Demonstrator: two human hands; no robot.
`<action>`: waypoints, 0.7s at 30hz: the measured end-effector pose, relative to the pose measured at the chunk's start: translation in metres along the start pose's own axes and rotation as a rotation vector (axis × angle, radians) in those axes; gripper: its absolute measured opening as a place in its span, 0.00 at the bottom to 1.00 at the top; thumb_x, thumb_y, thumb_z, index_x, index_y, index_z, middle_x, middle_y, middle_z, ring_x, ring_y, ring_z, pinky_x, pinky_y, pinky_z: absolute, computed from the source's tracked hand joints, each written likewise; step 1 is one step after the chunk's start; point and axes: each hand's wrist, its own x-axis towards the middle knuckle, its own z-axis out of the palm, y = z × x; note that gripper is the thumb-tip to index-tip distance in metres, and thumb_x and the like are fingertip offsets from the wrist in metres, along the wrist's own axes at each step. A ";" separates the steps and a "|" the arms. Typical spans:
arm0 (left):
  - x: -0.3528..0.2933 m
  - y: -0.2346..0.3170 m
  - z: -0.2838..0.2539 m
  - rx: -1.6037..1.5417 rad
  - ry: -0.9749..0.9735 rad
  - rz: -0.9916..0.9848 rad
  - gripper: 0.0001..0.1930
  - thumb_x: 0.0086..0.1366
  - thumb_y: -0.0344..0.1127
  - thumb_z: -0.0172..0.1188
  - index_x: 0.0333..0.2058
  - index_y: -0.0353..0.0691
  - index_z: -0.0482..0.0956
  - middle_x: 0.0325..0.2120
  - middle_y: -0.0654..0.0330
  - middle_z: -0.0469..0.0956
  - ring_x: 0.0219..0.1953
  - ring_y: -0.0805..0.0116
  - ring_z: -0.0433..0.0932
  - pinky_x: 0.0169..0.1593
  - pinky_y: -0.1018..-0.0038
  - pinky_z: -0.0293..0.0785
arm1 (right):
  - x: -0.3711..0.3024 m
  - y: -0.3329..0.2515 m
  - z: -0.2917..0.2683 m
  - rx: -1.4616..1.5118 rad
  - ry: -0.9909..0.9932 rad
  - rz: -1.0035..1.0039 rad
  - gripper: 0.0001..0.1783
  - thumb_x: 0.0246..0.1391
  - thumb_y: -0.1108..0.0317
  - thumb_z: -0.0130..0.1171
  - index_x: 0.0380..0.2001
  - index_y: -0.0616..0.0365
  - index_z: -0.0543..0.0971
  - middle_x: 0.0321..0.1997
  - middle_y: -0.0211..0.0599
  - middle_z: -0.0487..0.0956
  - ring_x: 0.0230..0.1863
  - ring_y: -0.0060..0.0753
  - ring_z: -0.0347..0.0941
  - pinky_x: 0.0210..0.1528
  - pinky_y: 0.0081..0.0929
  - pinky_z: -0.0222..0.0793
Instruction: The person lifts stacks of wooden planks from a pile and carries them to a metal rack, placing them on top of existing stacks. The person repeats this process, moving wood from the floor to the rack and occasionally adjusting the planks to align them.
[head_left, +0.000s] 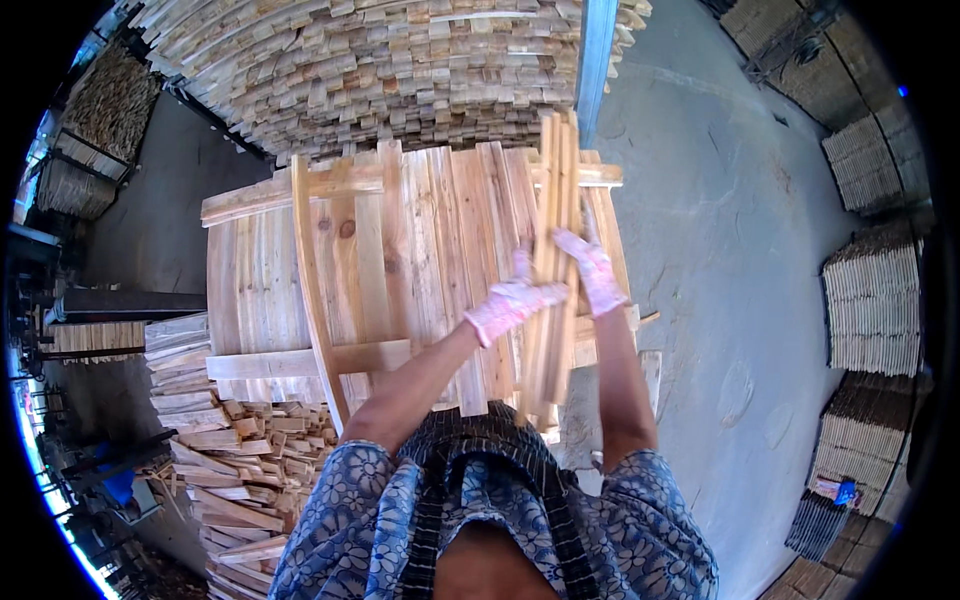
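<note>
In pink-patterned gloves, both my hands are at a narrow bundle of wooden strips (558,185) standing lengthwise over the right part of a layer of boards (430,240). My left hand (515,303) grips it from the left, with fingers across the strips. Against its right side, my right hand (594,272) holds the bundle, its thumb toward the strips. The palms and some fingertips are hidden. Beneath the boards run flat crosspieces, one showing as a lower crosspiece (260,364). A long slat (310,270) lies over the layer on the left.
A tall stack of wood pieces (380,80) rises behind the boards, beside a blue-grey post (596,65). At the lower left lies a pile of loose offcuts (255,450). Grey floor (720,270) stretches to the right, with bundled wood stacks (872,305) beyond.
</note>
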 end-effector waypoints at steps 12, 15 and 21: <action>-0.033 -0.047 -0.019 1.282 0.047 0.115 0.42 0.62 0.57 0.61 0.68 0.40 0.59 0.57 0.41 0.69 0.58 0.40 0.72 0.61 0.51 0.70 | 0.055 0.044 -0.037 -1.470 0.303 0.233 0.51 0.55 0.53 0.61 0.76 0.35 0.45 0.68 0.73 0.62 0.64 0.71 0.66 0.65 0.49 0.65; -0.060 -0.069 -0.021 1.246 0.212 0.637 0.37 0.57 0.53 0.64 0.61 0.39 0.70 0.52 0.44 0.72 0.55 0.43 0.73 0.60 0.51 0.69 | 0.054 0.053 -0.025 -1.179 0.098 -0.209 0.52 0.54 0.51 0.63 0.75 0.58 0.50 0.71 0.64 0.63 0.69 0.62 0.62 0.69 0.44 0.60; -0.065 -0.056 0.013 0.747 -0.087 0.099 0.33 0.59 0.49 0.62 0.61 0.40 0.70 0.51 0.42 0.75 0.54 0.41 0.74 0.58 0.53 0.71 | 0.031 0.029 -0.054 -1.089 0.024 -0.040 0.47 0.62 0.67 0.59 0.76 0.62 0.45 0.80 0.50 0.48 0.79 0.43 0.46 0.79 0.35 0.40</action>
